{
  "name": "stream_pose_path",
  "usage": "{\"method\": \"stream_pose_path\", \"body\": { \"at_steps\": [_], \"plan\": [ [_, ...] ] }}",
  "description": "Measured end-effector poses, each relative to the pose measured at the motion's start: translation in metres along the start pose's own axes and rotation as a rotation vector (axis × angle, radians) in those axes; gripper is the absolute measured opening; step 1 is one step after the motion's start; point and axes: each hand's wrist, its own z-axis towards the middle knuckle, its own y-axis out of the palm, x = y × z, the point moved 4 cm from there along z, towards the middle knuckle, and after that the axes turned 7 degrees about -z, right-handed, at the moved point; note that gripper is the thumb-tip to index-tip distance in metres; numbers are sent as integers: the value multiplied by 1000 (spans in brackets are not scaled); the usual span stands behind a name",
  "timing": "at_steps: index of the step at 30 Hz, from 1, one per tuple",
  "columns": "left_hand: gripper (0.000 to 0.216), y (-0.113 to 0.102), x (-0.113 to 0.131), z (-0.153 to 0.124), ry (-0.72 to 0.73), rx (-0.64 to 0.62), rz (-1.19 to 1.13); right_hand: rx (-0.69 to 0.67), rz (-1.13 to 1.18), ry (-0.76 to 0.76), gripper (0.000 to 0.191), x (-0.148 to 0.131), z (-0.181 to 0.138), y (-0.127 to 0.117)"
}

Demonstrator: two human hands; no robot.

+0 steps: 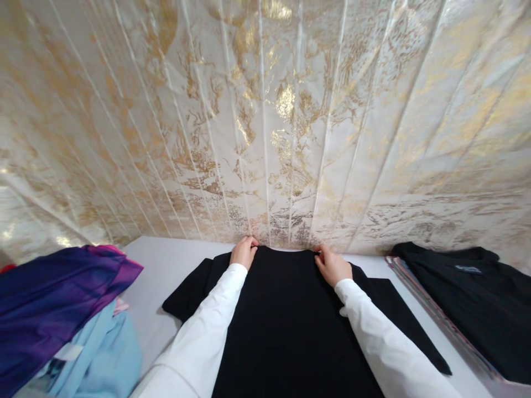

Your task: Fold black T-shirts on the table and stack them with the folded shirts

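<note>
A black short-sleeved T-shirt (290, 320) lies spread on the white table, its neckline at the far edge and its sleeves out to both sides. At the left end of the neckline my left hand (244, 252) pinches the shoulder fabric, fingers closed. My right hand (333, 264) grips the other shoulder beside the neckline, thumb and fingers together on the cloth. Both forearms, in white sleeves, reach over the shirt. Its lower hem runs out of view at the bottom.
To the left sits a loose pile with a purple garment (53, 309) over a light blue one (103, 354). On the right is a stack of folded clothes topped by a black shirt (477, 309). Behind the white table (153, 260) hangs a gold-patterned curtain (265, 121).
</note>
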Motion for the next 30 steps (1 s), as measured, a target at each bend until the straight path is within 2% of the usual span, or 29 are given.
{"method": "stream_pose_path", "body": {
  "at_steps": [2, 5, 7, 10, 14, 16, 19, 22, 24, 30],
  "plan": [
    [8, -6, 3, 1, 19, -31, 11, -10, 11, -69, 24, -1, -1, -3],
    [23, -25, 15, -8, 77, -105, 28, -55, 39, -171, 34, 2, -7, -14],
    [31, -40, 23, -25, 127, -143, 45, -80, 56, -213, 38, 5, -20, -22],
    [36, -54, 30, -67, 178, -179, 81, -78, 56, -256, 41, 7, -53, -27],
    [43, -53, 15, -115, 144, -210, 191, -49, -73, -292, 56, 15, -93, -12],
    [51, -49, 4, -123, 104, -200, 246, -27, -180, -255, 61, 27, -99, -6],
    [54, -46, -6, -118, 60, -183, 289, -21, -284, -200, 63, 45, -91, -6],
    [54, -47, -4, -112, 37, -203, 307, -80, -262, -227, 61, 49, -86, -16],
    [54, -50, 2, -117, 39, -228, 309, -125, -205, -254, 60, 44, -95, -25],
    [58, -62, 15, -171, 199, -305, 267, -136, -49, -415, 56, 31, -165, -43]
  ]
}}
